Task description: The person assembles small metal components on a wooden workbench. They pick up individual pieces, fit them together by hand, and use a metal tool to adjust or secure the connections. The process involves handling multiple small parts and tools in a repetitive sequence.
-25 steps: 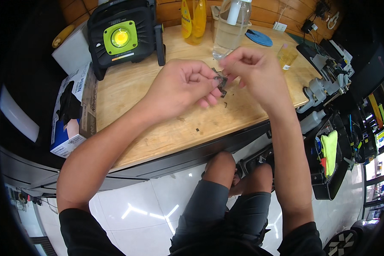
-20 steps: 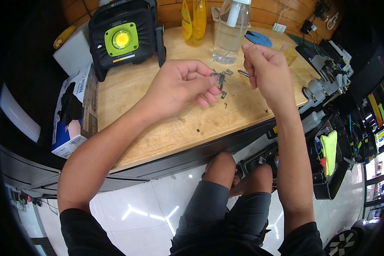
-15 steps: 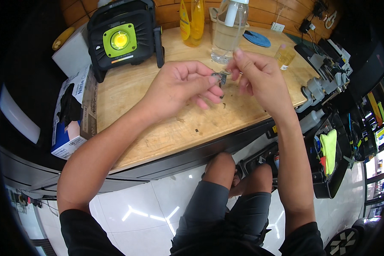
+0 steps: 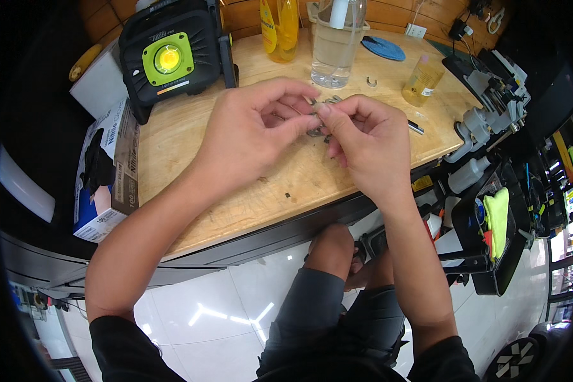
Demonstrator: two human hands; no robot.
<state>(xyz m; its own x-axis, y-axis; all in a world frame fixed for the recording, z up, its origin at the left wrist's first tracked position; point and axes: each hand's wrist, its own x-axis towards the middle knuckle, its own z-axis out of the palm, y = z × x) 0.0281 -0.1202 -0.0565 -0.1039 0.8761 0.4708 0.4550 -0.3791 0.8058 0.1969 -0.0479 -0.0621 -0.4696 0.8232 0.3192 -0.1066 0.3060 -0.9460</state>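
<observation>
Both of my hands meet above the wooden workbench (image 4: 235, 216), their fingertips nearly together. Between the thumb and fingers of my left hand (image 4: 245, 127) is a small grey metal part (image 4: 315, 132), mostly covered by fingers. My right hand (image 4: 369, 143) pinches at the same part from the right side; whether it grips a separate tiny piece there cannot be made out. Just beyond the right hand lie a small curved metal piece (image 4: 371, 81) and a slim dark pen-like tool (image 4: 416, 127).
A black work lamp (image 4: 197, 57) and a glove box (image 4: 124, 169) stand at the left. Behind my hands are a yellow liquid bottle (image 4: 286, 38) and a clear bottle (image 4: 331, 60). An amber jar (image 4: 421, 83) and a bench vise (image 4: 481, 127) are to the right.
My right hand has moved left and down, its fingers now closing at the part beside the left fingertips. The curved piece and the dark tool behind it have come into sight.
</observation>
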